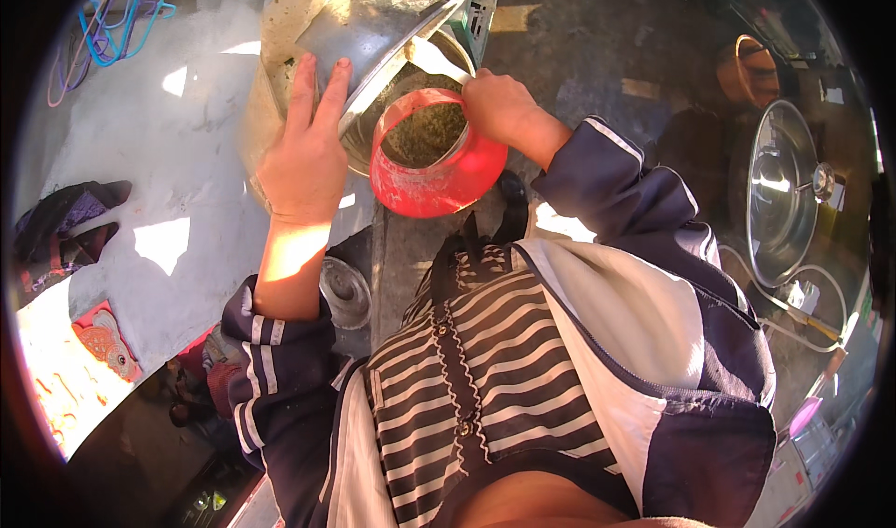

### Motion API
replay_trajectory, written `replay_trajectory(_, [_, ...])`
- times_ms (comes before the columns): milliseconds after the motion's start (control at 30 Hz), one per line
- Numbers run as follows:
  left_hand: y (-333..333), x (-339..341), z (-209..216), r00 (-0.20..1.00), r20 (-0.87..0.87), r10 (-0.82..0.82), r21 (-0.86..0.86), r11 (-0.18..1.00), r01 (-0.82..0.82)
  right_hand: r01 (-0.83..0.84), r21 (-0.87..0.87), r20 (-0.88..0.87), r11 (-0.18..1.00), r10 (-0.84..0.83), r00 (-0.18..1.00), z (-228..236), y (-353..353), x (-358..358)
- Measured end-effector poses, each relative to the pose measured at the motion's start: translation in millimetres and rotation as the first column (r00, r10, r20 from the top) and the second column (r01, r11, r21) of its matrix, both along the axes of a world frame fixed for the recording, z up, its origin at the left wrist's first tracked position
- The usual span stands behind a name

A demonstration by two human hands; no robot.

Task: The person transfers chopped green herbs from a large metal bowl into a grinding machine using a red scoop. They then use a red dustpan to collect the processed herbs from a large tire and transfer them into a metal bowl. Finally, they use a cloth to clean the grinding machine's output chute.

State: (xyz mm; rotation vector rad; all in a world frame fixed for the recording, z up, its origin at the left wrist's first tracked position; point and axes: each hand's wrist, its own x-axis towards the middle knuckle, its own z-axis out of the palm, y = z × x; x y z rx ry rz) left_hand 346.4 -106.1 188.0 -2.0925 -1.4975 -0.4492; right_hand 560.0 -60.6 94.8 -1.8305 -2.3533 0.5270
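A large metal bowl (373, 20) is tipped on its side, its rim slanting toward me. Greenish-brown grainy stuff (397, 91) shows below the rim. My left hand (303, 169) lies against the bowl's outer side, two fingers stretched out and apart; its thumb is hidden. Just right of the bowl, my right hand (504, 108) is closed round a white tool (439, 61) whose exact kind I cannot make out. Under that hand sits a red plastic vessel (439, 187) with a wide flared body. Through its round opening more of the grainy stuff shows.
A beige sheet (280, 71) hangs beside the bowl on the grey table (205, 108). Blue and purple hangers (121, 24) and dark cloth (61, 229) lie at left. A round metal lid (345, 293) is near my left forearm. At right stand a glass lid (782, 192) and brown pot (747, 71).
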Motion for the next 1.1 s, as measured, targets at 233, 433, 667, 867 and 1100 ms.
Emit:
replay_trajectory(233, [-0.9,-3.2,-2.4,0.999,-0.031,0.010,0.004,1.000,-0.010,-0.030,-0.005,0.052,1.000,0.030,0.998,-3.3,2.5,0.6])
replay_trajectory(433, [-4.1,-2.7,-2.9,0.996,-0.092,0.020,-0.026,0.999,-0.022,-0.046,-0.065,0.062,0.997,0.050,0.997,-2.9,4.5,2.0])
replay_trajectory(667, [-11.4,-7.7,-7.9,0.996,-0.057,-0.071,0.047,0.996,0.074,-0.031,-0.080,0.045,0.996,0.035,0.998,-15.9,3.0,3.1])
replay_trajectory(867, [-11.8,-3.5,-1.5,0.998,-0.052,-0.028,-0.004,1.000,0.027,-0.073,-0.028,0.063,0.997,0.075,0.995,-17.3,0.3,3.0])
replay_trajectory(1100, [-11.1,-4.3,-2.6,0.999,0.019,-0.045,0.026,0.999,0.045,-0.028,0.033,0.058,0.999,0.026,0.998,-13.3,-1.7,7.0])
